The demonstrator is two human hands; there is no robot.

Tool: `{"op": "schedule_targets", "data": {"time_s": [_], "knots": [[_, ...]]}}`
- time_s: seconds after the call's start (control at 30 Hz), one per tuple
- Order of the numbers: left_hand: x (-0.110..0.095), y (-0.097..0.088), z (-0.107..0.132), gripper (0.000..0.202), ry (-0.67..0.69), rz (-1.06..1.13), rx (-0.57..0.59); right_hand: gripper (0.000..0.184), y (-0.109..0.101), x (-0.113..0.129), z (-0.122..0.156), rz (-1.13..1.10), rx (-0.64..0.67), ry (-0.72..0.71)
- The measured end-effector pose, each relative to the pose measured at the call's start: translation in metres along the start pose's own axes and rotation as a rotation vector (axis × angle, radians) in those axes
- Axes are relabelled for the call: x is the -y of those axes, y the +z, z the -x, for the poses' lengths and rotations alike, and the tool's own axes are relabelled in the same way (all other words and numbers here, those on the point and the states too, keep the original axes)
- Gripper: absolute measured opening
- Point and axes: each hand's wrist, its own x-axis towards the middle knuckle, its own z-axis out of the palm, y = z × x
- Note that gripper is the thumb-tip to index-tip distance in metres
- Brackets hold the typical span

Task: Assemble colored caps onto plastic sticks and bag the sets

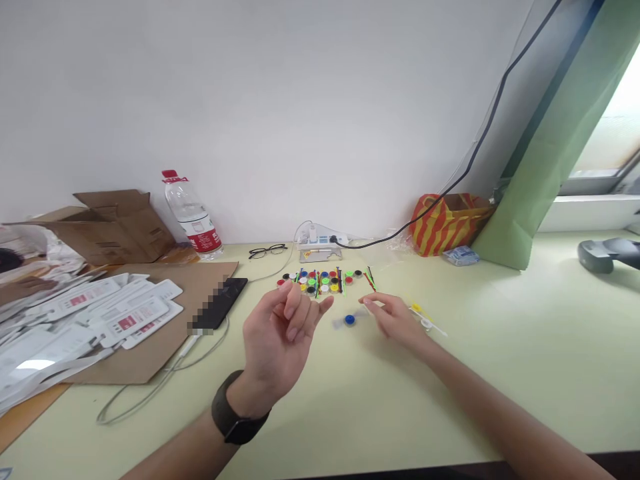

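A cluster of small coloured caps and thin sticks [325,281] lies on the pale green table [525,347]. A blue cap [349,320] on a blurred stick sits in front of it. My right hand [393,319] rests low on the table just right of the blue cap, fingers pinched together near its stick. A yellow and white stick piece [425,319] lies to its right. My left hand [283,337], with a black wristband, is raised above the table, fingers loosely curled, holding nothing I can see.
A black phone [223,303] and cable lie on brown cardboard [150,347] with white packets [100,313] at left. Behind stand a cardboard box [113,223], water bottle [193,217], glasses [267,251], power strip [320,238] and striped bag [445,223].
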Motion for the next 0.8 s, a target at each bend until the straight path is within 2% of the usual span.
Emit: {"op": "schedule_targets", "data": {"time_s": [0.07,0.13,0.23,0.4,0.5,0.8], "knots": [[0.005,-0.007,-0.011,0.045,0.012,-0.032,0.008,0.051,-0.003,0.006,0.000,-0.197,0.018,0.064],[0.012,-0.018,-0.023,0.044,0.020,-0.132,0.013,0.052,-0.006,0.009,-0.001,-0.290,-0.054,0.073],[0.025,-0.039,-0.042,0.045,0.036,-0.232,-0.025,0.053,-0.009,0.008,-0.003,-0.235,-0.140,0.052],[0.042,-0.067,-0.059,0.050,0.002,-0.293,-0.064,0.055,-0.006,0.003,-0.004,-0.090,-0.096,0.006],[0.044,-0.071,-0.056,0.054,-0.028,-0.304,-0.048,0.055,-0.004,0.003,-0.002,-0.050,-0.077,-0.025],[0.041,-0.064,-0.044,0.058,-0.072,-0.276,0.048,0.053,-0.002,0.003,-0.001,-0.008,-0.064,-0.062]]}}
